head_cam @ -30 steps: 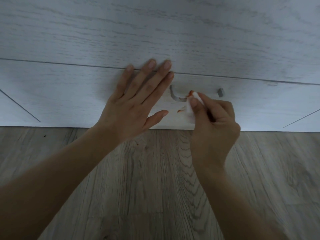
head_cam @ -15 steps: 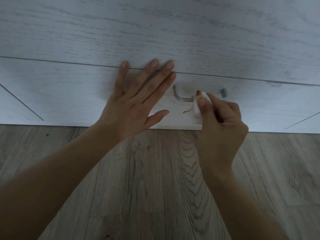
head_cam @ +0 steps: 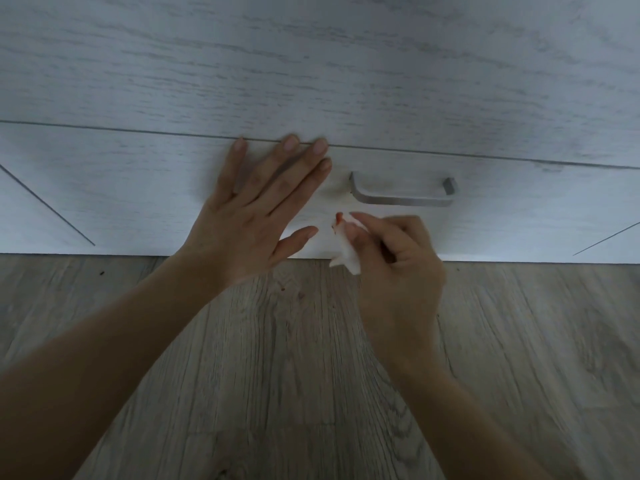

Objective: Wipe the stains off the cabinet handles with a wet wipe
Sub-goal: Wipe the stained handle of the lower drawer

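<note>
Cabinet handle (head_cam: 403, 199): grey bar, mounted level on the pale wood-grain drawer front (head_cam: 138, 188), just below the seam under the upper panel (head_cam: 311, 64). Bends back to the front at 2 ends, left end rounded, right end showing a square grey tip. Stands free, touched by neither hand. Looks evenly grey in dim light; fine marks too small to judge.

Left hand (head_cam: 249, 216): lies flat and spread against the drawer front, just left of the handle. 4 fingers straight, tips reaching the seam, thumb splayed toward the wipe. Grasps nothing.

Right hand (head_cam: 398, 268): sits just below the handle, apart from it, fingers curled. Pinches the wet wipe (head_cam: 346, 252) between thumb and forefinger.

Wet wipe: white, crumpled, pokes out left of the fingers. Carries a red-orange smear (head_cam: 338, 219) at its upper tip. Hangs in front of the lower edge of the drawer front, between the 2 hands.

Grey-brown plank floor (head_cam: 311, 358): runs beneath the cabinet and both forearms.
</note>
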